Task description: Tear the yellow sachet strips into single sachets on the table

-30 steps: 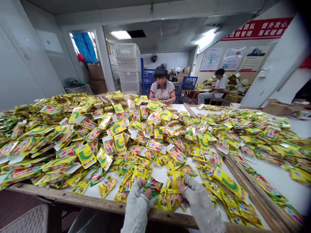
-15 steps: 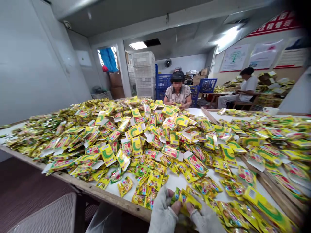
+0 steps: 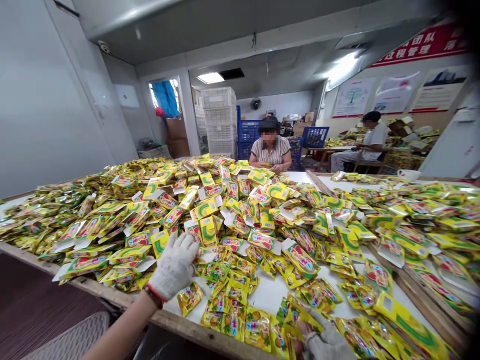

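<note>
My left hand [image 3: 176, 267], in a pale knitted glove with bare fingertips, reaches over the near edge of the pile. Its fingers are stretched forward over small yellow cartons [image 3: 208, 231], and the fingertips are partly hidden among them. A white carton flap [image 3: 206, 256] shows beside them. Low in the view, my right hand [image 3: 324, 340], gloved likewise, is closed on several yellow sachets [image 3: 296, 317] with the thumb on top. Loose sachets [image 3: 258, 327] lie just left of it, and a single sachet [image 3: 189, 298] rests below my left hand.
A large heap of cartons and sachets covers much of the white table, which has a wooden rim [image 3: 198, 327]. A wooden strip [image 3: 420, 295] runs along the right. Across the table sits a person [image 3: 270, 150]; another person [image 3: 371, 137] sits farther back. White crates [image 3: 220, 120] are stacked behind.
My left hand has left the sachets it was handling with the right and moved up and left to the cartons. The right hand keeps the sachets, slightly lower and farther right.
</note>
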### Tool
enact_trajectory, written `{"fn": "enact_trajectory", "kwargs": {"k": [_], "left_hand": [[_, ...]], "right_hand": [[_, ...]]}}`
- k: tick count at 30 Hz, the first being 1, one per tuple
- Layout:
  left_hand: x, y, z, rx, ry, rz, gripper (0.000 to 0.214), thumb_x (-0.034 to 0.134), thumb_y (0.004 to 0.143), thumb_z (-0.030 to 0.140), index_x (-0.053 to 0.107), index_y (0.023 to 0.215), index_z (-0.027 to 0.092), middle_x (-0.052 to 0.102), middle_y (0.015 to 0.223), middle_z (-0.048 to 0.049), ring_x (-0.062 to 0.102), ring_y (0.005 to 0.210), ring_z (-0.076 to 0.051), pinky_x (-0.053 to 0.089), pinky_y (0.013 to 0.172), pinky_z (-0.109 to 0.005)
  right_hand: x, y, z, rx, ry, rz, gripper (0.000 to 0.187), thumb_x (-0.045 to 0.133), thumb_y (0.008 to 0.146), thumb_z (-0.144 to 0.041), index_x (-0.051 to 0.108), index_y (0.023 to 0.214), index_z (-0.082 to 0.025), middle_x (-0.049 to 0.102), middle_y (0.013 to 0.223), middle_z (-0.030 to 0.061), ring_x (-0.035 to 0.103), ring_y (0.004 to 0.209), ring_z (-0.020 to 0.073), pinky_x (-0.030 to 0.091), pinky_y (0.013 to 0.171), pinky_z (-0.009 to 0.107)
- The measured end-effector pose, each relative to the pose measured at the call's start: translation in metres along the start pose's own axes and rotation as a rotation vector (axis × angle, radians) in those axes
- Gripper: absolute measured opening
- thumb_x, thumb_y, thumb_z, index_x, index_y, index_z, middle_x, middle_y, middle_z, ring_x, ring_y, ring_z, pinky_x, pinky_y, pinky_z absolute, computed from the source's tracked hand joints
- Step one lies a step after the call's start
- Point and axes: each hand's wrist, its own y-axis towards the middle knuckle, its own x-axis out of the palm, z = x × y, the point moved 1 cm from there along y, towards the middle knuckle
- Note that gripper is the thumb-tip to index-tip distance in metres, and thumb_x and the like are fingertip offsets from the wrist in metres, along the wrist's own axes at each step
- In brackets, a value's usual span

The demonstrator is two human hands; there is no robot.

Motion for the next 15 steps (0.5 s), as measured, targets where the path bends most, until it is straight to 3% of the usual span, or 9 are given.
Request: {"fn": "enact_trajectory", "kwargs": {"k": [3,5,9,12,15], "left_hand": [[0.01,-0.028,0.049,0.035,-0.076,-0.127,0.038,0.052,0.067,0.008,0.065,0.101,0.02,0.065,0.114,-0.0108,0.057,0.112,-0.03,0.025,0.113,-0.051],[0.026,-0.044,0.069,-0.098,-0.235,-0.264,0.04,0.058,0.07,0.017,0.064,0.109,0.019,0.066,0.114,-0.0118,0.059,0.111,-0.032,0.037,0.105,-0.049],[0.05,-0.057,0.074,-0.287,-0.382,-0.285,0.068,0.06,0.072,0.018,0.046,0.138,0.014,0.053,0.14,-0.0148,0.047,0.131,-0.028,0.036,0.109,-0.037],[0.049,-0.057,0.078,-0.234,-0.289,-0.246,0.067,0.059,0.07,0.015,0.051,0.136,0.013,0.048,0.145,-0.0161,0.042,0.135,-0.031,0.033,0.111,-0.04],[0.048,-0.061,0.098,-0.132,-0.223,-0.24,0.068,0.059,0.062,0.011,0.058,0.13,0.019,0.048,0.144,-0.0147,0.044,0.133,-0.033,0.034,0.11,-0.042]], "right_hand": [[0.002,0.0,0.002,0.006,0.038,0.058,0.065,0.063,0.068,-0.058,0.059,0.123,-0.024,0.067,0.057,-0.0002,0.065,0.056,0.0249,0.05,0.053,0.035],[0.0,0.002,0.006,0.008,0.034,0.12,0.069,0.062,0.069,-0.057,0.054,0.127,-0.022,0.063,0.051,-0.002,0.062,0.051,0.024,0.047,0.049,0.034],[0.0,0.003,0.01,-0.038,0.038,0.167,0.069,0.062,0.069,-0.055,0.05,0.128,-0.021,0.061,0.046,-0.0035,0.059,0.047,0.0232,0.045,0.047,0.033],[0.009,0.0,0.003,-0.054,0.155,0.12,0.066,0.067,0.067,-0.057,0.051,0.12,-0.022,0.063,0.053,-0.0028,0.062,0.051,0.0225,0.046,0.047,0.031],[0.02,-0.003,-0.012,-0.142,0.184,0.077,0.059,0.068,0.068,-0.059,0.055,0.112,-0.022,0.065,0.066,-0.0013,0.064,0.054,0.0198,0.049,0.051,0.03]]}}
